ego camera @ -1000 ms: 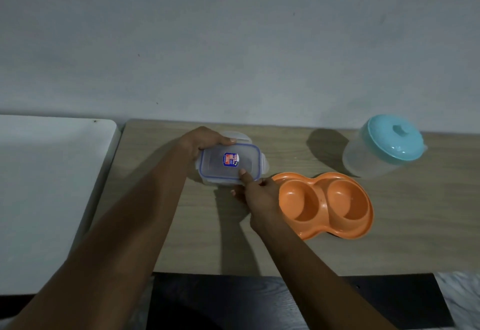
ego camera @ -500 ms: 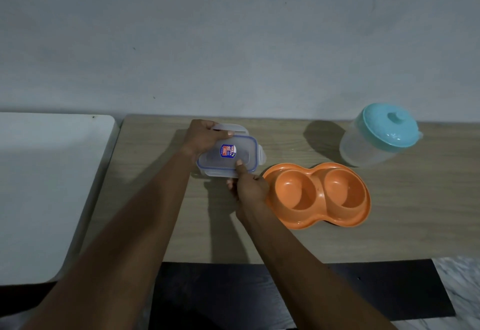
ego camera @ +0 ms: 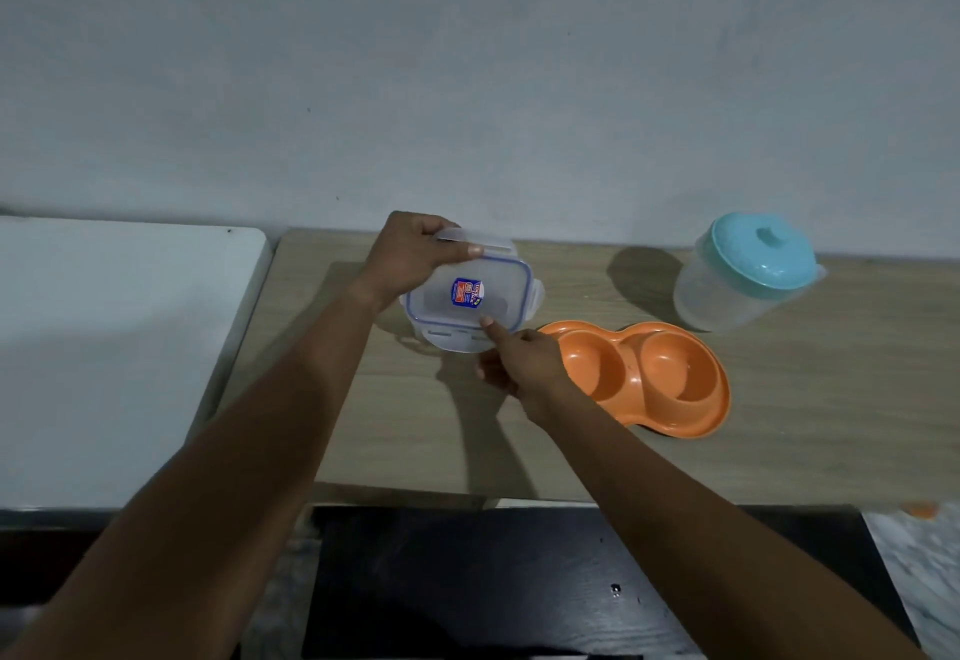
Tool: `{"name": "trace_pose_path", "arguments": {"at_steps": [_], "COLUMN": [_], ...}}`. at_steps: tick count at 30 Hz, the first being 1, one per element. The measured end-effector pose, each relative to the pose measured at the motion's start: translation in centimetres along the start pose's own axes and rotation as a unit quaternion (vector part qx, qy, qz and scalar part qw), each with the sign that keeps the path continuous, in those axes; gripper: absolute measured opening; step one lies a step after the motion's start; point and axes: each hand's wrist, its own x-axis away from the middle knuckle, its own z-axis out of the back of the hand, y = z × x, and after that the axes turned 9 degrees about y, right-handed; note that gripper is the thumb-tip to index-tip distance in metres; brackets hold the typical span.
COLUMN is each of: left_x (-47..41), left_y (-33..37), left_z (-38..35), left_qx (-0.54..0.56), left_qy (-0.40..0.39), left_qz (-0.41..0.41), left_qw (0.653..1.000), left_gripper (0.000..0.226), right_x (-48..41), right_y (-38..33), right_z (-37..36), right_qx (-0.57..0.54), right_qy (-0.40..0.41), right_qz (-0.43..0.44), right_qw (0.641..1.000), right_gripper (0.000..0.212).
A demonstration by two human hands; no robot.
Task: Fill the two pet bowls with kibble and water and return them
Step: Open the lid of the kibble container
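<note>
At the far left lies a white surface [ego camera: 119,347], butted against the wooden table [ego camera: 426,430] where the work is happening. The left hand [ego camera: 410,256] is clamped on the far-left corner of a clear lidded container [ego camera: 470,295], thumb on top of the lid and fingers wrapped around the far clip flap. The container stands on the table near the wall, its blue-sealed lid on; whether it holds kibble cannot be told through the plastic. The right hand [ego camera: 522,360] is at the container's near edge, forefinger laid on the lid rim and the other fingers curled beneath the near clip flap, so it reads as working that latch rather than holding anything outright. Just right of that hand sits the orange double bowl [ego camera: 670,381], both wells empty and dry as far as can be seen. Further right, near the wall, stands a clear pitcher [ego camera: 727,295] with a teal lid closed. By my judgement the task is barely begun: the container is not yet opened, and pouring kibble, adding water and returning the bowls all remain
</note>
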Motion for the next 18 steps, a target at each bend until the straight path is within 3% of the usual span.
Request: {"name": "trace_pose_path", "arguments": {"at_steps": [3,5,7,10,12,14,16,18], "left_x": [3.5,5.9,8.1,10.2,11.3,12.0,12.5,12.7], "left_y": [0.8,0.2,-1.0,-2.9,-4.2,-5.6,-7.0,-7.9], "left_z": [1.3,1.6,1.9,2.3,2.2,1.9,1.3,0.7], "left_qx": [0.001,0.002,-0.029,-0.085,-0.130,-0.192,-0.256,-0.304], "left_qy": [-0.003,-0.008,-0.041,-0.096,-0.129,-0.149,-0.155,-0.168], "left_qz": [-0.026,-0.039,-0.050,-0.029,-0.001,0.021,0.028,0.020], "left_qw": [1.000,0.999,0.997,0.991,0.983,0.970,0.954,0.937], "left_gripper": [0.020,0.022,0.024,0.019,0.016,0.016,0.016,0.018], "right_x": [1.1,1.2,1.1,1.1,1.0,0.9,1.1,1.6], "right_y": [-0.7,-1.1,-1.4,-1.8,-1.5,-0.8,-0.3,-0.1], "right_z": [2.4,4.0,4.6,3.8,3.1,2.8,2.8,2.7], "right_qx": [-0.066,-0.131,-0.125,0.056,0.184,0.320,0.460,0.527], "right_qy": [-0.062,-0.086,-0.096,-0.083,-0.071,-0.067,-0.052,-0.036], "right_qz": [-0.071,-0.119,-0.132,-0.040,0.040,0.148,0.246,0.295], "right_qw": [0.993,0.980,0.979,0.994,0.980,0.933,0.851,0.796], "right_gripper": [0.013,0.027,0.039,0.018,0.009,0.015,0.030,0.031]}}
